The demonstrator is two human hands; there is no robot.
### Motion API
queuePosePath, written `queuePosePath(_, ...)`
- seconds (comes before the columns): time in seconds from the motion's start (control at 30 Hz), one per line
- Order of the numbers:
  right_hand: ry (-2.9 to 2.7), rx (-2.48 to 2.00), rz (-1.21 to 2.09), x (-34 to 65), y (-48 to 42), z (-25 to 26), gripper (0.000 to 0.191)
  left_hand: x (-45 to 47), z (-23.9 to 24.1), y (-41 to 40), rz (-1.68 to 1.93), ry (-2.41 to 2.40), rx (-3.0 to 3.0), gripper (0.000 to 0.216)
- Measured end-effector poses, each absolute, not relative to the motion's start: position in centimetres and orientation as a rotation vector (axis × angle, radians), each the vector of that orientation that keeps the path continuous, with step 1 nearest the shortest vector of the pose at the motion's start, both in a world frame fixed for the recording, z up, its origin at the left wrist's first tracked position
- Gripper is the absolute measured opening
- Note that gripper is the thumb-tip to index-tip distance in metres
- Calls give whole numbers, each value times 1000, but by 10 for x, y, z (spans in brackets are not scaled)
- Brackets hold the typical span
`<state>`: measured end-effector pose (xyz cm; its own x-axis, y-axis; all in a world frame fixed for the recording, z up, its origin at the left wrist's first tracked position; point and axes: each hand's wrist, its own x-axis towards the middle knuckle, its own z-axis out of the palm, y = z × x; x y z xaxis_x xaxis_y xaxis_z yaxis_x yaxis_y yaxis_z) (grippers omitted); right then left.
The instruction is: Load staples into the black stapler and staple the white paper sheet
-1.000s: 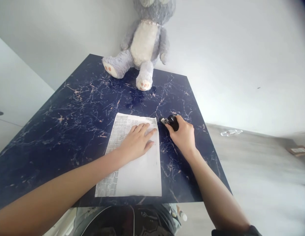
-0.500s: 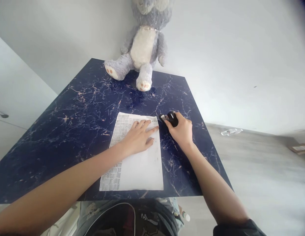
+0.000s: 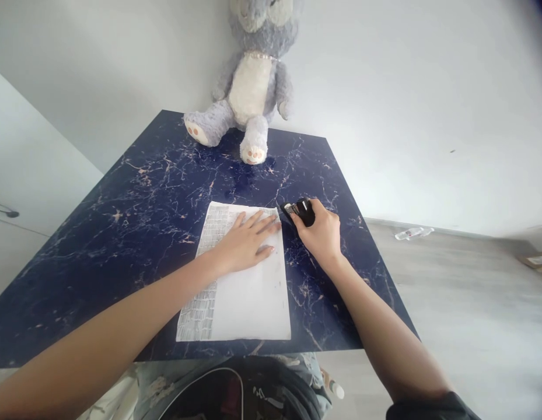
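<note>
My left hand lies flat on a sheet of paper, fingers spread across its upper half. The sheet is white, with rows of grey pencil-like block pattern down its left side and a patch at its top right corner. My right hand is wrapped round a black stapler just right of the paper's top right corner. The stapler's front end points left, close to the paper's edge; I cannot tell whether it touches it.
The table has a dark blue marbled top. A grey plush toy sits at its far edge against the wall. Clear plastic packaging and a cardboard box lie on the floor at the right. A cabinet handle shows at the left.
My left hand's fingers have settled flatter on the paper. The right hand and stapler have barely moved. The camera view has shifted slightly.
</note>
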<state>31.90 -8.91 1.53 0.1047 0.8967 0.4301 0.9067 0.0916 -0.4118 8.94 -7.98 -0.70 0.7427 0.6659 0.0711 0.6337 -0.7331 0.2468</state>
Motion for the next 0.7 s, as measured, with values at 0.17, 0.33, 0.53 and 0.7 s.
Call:
queuePosePath(0.17,-1729,-1760,-76,310,-94,18,24,93,-9,-81,247,1075,2728,63)
queuePosePath(0.33,-1702,-1619,-128,291,-106,23,26,96,-15,-82,247,1110,2736,65)
queuePosePath(0.53,-1663,-1584,-125,288,-109,25,23,96,-16,-82,256,1110,2746,65)
queuePosePath(0.7,-1583,-1594,-96,292,-107,31,19,95,-14,-82,245,1098,2725,65)
